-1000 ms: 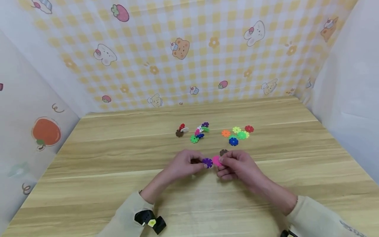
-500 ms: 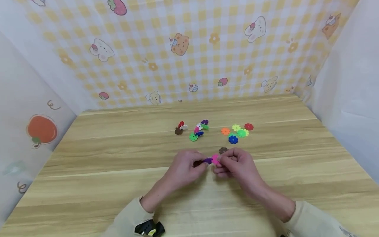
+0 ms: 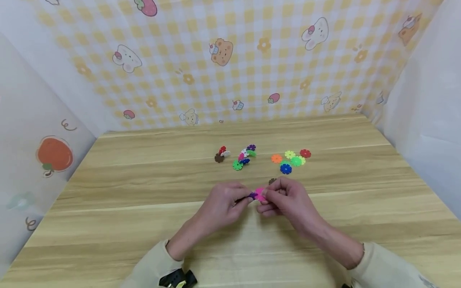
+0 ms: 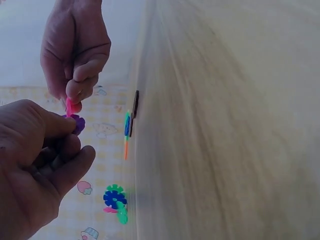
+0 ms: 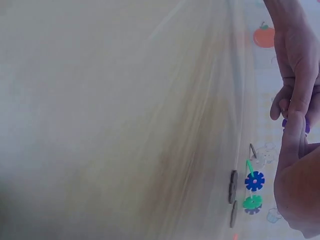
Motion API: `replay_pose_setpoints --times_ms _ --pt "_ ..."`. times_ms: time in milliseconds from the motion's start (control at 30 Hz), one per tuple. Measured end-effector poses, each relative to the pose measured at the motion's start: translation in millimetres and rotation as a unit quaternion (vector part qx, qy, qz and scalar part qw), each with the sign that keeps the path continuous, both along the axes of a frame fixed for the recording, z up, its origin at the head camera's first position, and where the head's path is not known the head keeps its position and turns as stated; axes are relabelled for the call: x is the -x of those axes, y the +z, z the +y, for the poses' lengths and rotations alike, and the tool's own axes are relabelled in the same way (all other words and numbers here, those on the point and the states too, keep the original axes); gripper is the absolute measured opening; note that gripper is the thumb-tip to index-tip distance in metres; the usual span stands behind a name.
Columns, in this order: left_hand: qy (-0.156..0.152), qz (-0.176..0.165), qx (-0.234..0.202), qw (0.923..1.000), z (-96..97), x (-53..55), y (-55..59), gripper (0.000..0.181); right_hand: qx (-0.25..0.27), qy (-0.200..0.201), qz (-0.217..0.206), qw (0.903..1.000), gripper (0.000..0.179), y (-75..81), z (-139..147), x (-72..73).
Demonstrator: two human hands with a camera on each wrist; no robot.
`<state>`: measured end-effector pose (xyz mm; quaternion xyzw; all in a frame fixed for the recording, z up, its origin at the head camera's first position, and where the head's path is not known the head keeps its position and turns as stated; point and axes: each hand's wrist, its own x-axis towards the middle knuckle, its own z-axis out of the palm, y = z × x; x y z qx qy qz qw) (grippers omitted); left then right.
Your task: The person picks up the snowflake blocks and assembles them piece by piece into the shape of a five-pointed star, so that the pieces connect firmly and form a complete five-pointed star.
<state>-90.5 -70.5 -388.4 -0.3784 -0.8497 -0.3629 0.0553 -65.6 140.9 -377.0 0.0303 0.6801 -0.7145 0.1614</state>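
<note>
My left hand (image 3: 222,203) pinches a purple notched disc (image 3: 253,195) between thumb and fingers. Facing it, my right hand (image 3: 291,203) pinches a pink notched disc (image 3: 259,194) by its right side. The two discs meet at their edges, the purple one turned at an angle to the pink. In the left wrist view, the pink disc appears edge-on against the purple disc (image 4: 80,125); whether their notches interlock cannot be made out. Fingers cover much of both. Just behind my right hand lies a brown disc (image 3: 272,181), partly hidden by it.
Farther back on the wooden table (image 3: 144,176) is a joined brown, red and white group (image 3: 219,158). Right of it stands a larger joined cluster with a green disc (image 3: 237,165). Loose discs, including orange (image 3: 276,159), blue (image 3: 286,169) and red (image 3: 305,153), lie to the right.
The purple disc has tilted from nearly face-on to a slanted, narrower view. My hands have drawn closer, bringing the pink disc left against the purple one.
</note>
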Motion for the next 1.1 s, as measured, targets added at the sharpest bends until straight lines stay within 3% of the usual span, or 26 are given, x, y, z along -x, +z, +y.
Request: replay_pose_setpoints --times_ms 267,333,400,467,533,600,667,867,1100 --pt "0.011 -0.007 0.004 0.9999 1.2 -3.3 0.0 0.012 -0.009 0.016 -0.011 0.9998 0.021 -1.1 2 -3.6" --pt "0.027 0.003 0.015 0.9995 2.0 -4.1 0.7 0.011 -0.045 0.024 -0.001 0.9987 0.027 -0.5 5 -3.5" --pt "0.05 0.004 0.023 0.9985 2.0 -4.8 0.8 0.01 -0.121 0.028 0.027 0.9919 0.033 -1.0 12 -2.4" --pt "0.077 0.006 0.023 0.9968 0.9 -5.0 -0.4 0.009 -0.224 0.031 0.058 0.9724 0.039 -3.3 21 -0.9" --pt "0.097 0.007 0.012 0.9952 -1.7 -3.7 -2.2 0.009 -0.322 0.03 0.079 0.943 0.045 -7.2 30 -0.3" --pt "0.11 0.007 -0.004 0.9939 -4.7 -1.4 -3.9 0.008 -0.377 0.036 0.091 0.9209 0.051 -11.3 36 0.0" --pt "0.115 0.01 -0.019 0.9932 -7.5 1.3 -5.0 0.008 -0.405 0.044 0.1 0.908 0.054 -14.8 38 0.5" --pt "0.128 -0.004 -0.019 0.9916 -12.3 3.4 -3.1 0.006 -0.408 0.051 0.133 0.9017 0.051 -21.0 27 7.3" --pt "0.131 -0.019 0.002 0.9912 -14.6 4.5 -2.5 0.006 -0.401 0.042 0.146 0.9034 0.042 -24.1 18 11.0"
